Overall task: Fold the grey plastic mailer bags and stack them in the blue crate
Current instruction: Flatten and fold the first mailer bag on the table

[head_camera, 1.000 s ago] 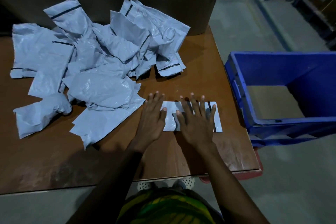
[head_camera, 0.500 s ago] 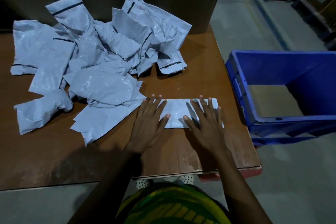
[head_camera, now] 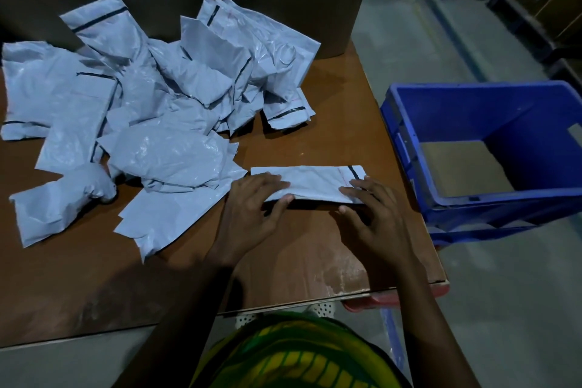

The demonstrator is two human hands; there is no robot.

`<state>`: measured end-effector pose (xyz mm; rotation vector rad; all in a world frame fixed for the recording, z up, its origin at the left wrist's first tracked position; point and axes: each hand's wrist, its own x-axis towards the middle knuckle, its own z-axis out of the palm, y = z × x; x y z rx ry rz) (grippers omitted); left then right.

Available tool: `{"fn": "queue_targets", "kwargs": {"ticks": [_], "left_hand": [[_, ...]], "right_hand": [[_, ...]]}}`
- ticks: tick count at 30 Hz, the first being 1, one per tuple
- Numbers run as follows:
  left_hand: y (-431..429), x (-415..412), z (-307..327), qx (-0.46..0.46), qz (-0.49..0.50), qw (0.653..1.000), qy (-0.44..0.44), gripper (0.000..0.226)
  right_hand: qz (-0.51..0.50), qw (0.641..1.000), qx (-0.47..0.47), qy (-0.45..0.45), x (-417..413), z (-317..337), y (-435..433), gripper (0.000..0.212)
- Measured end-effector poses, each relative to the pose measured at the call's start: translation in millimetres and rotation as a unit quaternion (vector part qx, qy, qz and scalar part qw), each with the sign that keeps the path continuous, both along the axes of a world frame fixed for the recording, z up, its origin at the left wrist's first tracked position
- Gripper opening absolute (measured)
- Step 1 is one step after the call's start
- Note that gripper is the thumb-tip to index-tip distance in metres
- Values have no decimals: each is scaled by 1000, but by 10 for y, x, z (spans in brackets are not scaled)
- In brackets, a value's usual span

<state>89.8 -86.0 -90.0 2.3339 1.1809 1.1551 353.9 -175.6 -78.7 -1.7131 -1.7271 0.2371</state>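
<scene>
- Pinched at its ends by left hand (head_camera: 255, 209) and right hand (head_camera: 376, 219): folded mailer bag (head_camera: 311, 181), long axis hand to hand
- Just outboard of right hand: blue crate (head_camera: 401, 138)

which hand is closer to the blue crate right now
Right. The right hand holds the end of the folded mailer nearest the blue crate, just short of the crate's side wall. The left hand holds the mailer's other end, beside the pile of loose bags.

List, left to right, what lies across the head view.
Bag pile → left hand → folded bag → right hand → blue crate.
</scene>
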Motion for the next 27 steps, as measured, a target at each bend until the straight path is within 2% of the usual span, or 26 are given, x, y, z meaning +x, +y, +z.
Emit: {"fn": "queue_targets", "kwargs": {"ticks": [4, 6, 8, 9, 12, 14, 16, 19, 27], "left_hand": [[88, 40, 355, -132, 66, 985, -91, 37], [135, 97, 445, -195, 86, 968, -134, 42], [225, 146, 399, -270, 117, 950, -107, 56], [257, 161, 339, -286, 134, 947, -63, 63], [255, 204, 100, -195, 134, 969, 76, 72], [221, 276, -4, -137, 128, 974, 127, 67], [145, 369, -86, -97, 105, 974, 174, 61], [11, 465, -247, -54, 51, 968, 240, 60], [-43, 499, -424, -58, 35, 962, 266, 57]], "right_hand": [[-35, 996, 73, 30, 61, 231, 109, 30], [-38, 995, 49, 82, 104, 313, 230, 34], [-48, 993, -7, 106, 158, 314, 362, 40], [-57, 993, -37, 91, 177, 288, 422, 41], [-93, 987, -99, -80, 116, 158, 518, 45], [-96, 977, -92, -167, -58, 61, 534, 47], [-62, 982, -80, -162, -287, -62, 529, 43], [-35, 982, -122, -140, -499, -264, 486, 51], [-39, 973, -159, -163, -505, -396, 445, 56]]}}
